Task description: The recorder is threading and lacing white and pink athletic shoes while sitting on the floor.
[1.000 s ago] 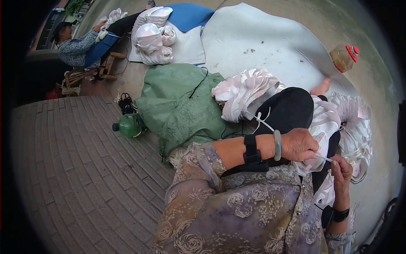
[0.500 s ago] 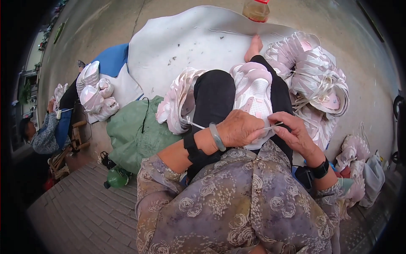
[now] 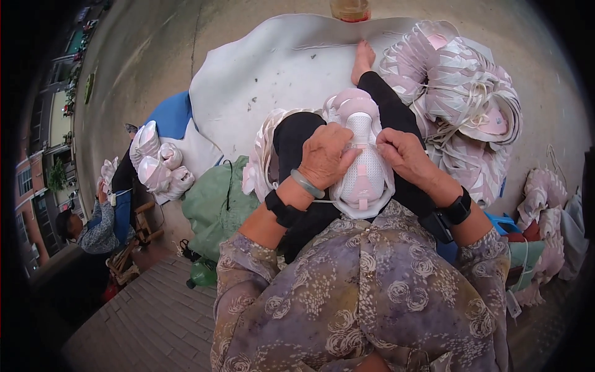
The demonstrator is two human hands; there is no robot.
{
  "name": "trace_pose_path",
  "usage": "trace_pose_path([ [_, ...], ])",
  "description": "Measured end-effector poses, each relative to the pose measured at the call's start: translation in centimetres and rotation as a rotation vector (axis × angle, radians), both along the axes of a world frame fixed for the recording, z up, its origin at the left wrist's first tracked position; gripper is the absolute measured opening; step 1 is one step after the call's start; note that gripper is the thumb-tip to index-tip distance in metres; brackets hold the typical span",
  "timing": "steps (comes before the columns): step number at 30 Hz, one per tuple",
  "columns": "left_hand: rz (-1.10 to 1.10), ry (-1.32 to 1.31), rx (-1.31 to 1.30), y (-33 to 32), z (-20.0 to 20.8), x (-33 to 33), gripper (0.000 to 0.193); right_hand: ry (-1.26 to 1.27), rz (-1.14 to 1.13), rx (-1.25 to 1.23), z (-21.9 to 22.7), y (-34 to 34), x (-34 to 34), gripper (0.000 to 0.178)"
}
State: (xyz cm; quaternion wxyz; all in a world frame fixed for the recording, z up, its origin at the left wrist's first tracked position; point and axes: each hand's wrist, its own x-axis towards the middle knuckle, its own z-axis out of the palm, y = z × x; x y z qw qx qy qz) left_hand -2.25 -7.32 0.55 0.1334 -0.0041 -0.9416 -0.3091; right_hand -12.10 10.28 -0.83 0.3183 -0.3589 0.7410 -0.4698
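A white and pink shoe upper (image 3: 362,180) lies across my lap, its perforated tongue and pink tab facing up. My left hand (image 3: 325,156) is closed on its left edge, with the thumb over the tongue. On the opposite edge, my right hand (image 3: 407,157) is closed with fingers curled and pinched. Whether a lace end is also between the fingertips is hidden. A white lace (image 3: 319,200) trails from the upper's lower left side. More lace-strung uppers (image 3: 257,155) hang over my left thigh.
Bundled pink and white uppers (image 3: 462,87) are heaped on the white sheet (image 3: 248,80) at right. A green sack (image 3: 214,201) and green bottle (image 3: 202,273) lie left. Another person (image 3: 102,223) sits far left beside more uppers (image 3: 162,162). A jar (image 3: 350,9) stands beyond the sheet.
Both hands have moved up and apart, from a lace pinched near the upper's lower end to its two side edges. The tongue now shows between them. The whole view has shifted slightly.
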Motion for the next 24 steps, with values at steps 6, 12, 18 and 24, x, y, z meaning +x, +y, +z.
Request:
trace_pose_path([
  [6,-0.071,-0.086,-0.045,-0.3,-0.6,-0.4,0.024,0.194,-0.036,-0.041,-1.0,-0.6,0.1,0.008],
  [12,-0.049,-0.075,-0.082,0.4,-0.9,-0.5,0.024,0.168,-0.037,-0.025,-1.0,-0.7,-0.1,0.008],
  [18,-0.035,-0.056,-0.095,0.6,-1.3,-0.4,0.023,0.192,-0.022,0.009,-0.9,-0.6,0.0,0.008],
  [24,0.006,-0.018,-0.074,0.7,-2.2,-0.3,0.023,0.254,-0.029,0.045,-1.1,-0.8,0.1,0.009],
])
